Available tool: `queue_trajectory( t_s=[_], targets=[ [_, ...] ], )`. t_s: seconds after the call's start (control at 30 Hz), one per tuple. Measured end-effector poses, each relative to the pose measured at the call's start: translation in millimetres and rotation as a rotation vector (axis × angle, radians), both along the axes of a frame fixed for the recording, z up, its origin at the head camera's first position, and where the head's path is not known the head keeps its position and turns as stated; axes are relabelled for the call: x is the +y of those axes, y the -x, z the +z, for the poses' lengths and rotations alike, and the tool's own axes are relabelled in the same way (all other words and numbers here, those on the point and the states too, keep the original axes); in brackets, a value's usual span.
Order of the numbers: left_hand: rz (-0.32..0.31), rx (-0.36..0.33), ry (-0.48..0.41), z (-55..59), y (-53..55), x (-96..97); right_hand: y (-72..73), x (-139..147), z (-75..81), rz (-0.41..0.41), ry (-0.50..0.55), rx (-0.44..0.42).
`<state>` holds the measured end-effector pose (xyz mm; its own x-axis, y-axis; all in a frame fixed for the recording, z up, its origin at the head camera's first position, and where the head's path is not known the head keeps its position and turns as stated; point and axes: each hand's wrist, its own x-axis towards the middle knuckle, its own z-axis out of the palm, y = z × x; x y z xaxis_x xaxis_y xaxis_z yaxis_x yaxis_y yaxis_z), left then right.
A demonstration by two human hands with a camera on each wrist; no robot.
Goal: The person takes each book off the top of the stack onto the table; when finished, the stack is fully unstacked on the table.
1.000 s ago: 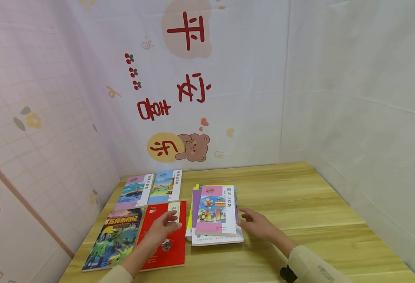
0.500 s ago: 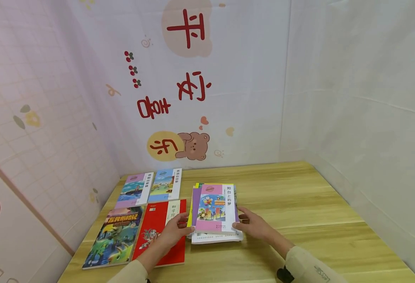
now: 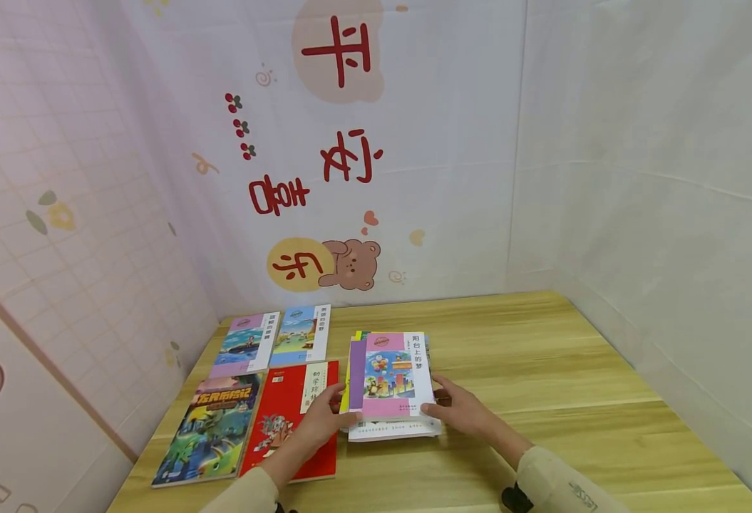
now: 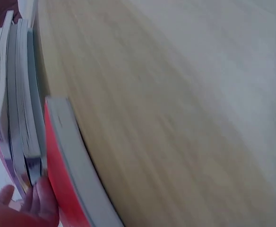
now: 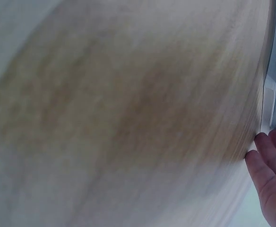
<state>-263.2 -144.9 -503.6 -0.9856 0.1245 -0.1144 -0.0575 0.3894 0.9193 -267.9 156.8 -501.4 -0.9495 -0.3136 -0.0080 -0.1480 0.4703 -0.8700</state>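
Topping the stack [image 3: 393, 431]: book “阳台上的梦” [image 3: 390, 388] (pink-edged)

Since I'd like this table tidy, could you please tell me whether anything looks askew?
Right of the red book, the stack looks uneven: a purple cover and a yellow cover jut left past the top book.

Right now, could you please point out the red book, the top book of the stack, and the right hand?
Red book [image 3: 286, 405]: head view, upper part of its front cover.
Top book [image 3: 391, 376]: head view, middle of its front cover.
Right hand [image 3: 462, 407]: head view, back of the hand.
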Motion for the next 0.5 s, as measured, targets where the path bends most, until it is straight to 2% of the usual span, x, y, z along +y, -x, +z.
queue_trajectory(
  t_s=[0.17, 0.33, 0.5],
  targets=[
    [-0.007, 0.036, 0.061, -3.2, 0.8, 5.3, -0.8, -1.2, 0.2, -0.039, -0.023, 0.003],
    [-0.035, 0.036, 0.041, -4.9, -0.4, 4.3, -0.2, -2.0, 1.0, -0.039, -0.026, 0.030],
    [-0.058, 0.015, 0.028, -1.8, -3.0, 3.0, 2.0, -2.3, -0.2, -0.035, 0.010, 0.031]
  ],
)
